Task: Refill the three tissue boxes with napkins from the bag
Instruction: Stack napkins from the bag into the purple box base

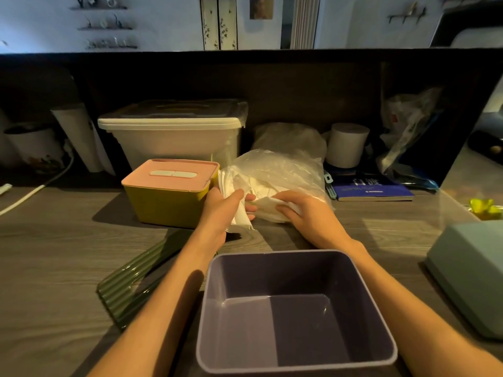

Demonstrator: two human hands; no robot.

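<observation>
My left hand (221, 205) fingers curl round a napkin stack (241, 213) at bag (277, 170) mouth; right hand (302, 210) grips napkins w/ bag plastic. Purple box (296, 363) below both.

A grey wood-grain surface (68, 240) with a soft sheen. A smooth, slightly glossy purple plastic box (296, 308), open. A matt yellow plastic box (163, 205) under a pink plastic lid (168, 172). A thin, crinkled, shiny clear plastic bag (277, 170) holding soft white paper napkins (239, 210). A ribbed, glossy dark green plastic lid (130, 284).
</observation>
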